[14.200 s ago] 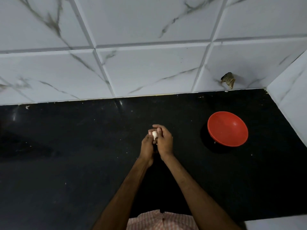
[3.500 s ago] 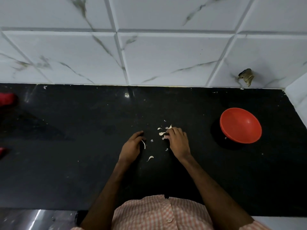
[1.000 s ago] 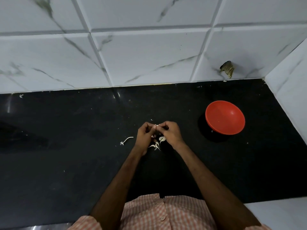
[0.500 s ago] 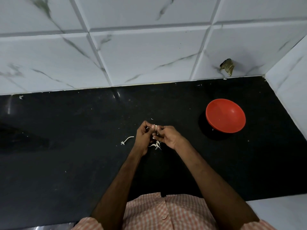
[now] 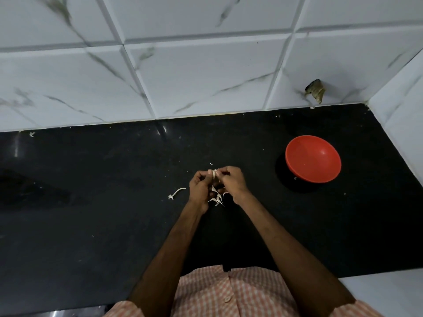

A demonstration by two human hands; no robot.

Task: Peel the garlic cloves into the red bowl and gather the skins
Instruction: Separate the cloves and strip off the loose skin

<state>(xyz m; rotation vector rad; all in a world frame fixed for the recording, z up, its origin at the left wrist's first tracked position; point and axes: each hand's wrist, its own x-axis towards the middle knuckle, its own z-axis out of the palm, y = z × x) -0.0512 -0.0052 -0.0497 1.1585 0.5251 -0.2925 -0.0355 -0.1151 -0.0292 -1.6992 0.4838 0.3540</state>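
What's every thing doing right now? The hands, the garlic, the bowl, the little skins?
left hand: pinches the garlic clove.
right hand: pinches the same clove.
garlic clove: held between both hands' fingertips.
red bowl: upright, apart to the right, no cloves visible inside.
skins: scattered loose below the hands.
stem piece: lying alone, left of the hands.

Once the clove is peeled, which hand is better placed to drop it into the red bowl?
Probably the right hand: the red bowl lies on its side; the left hand would cross over.
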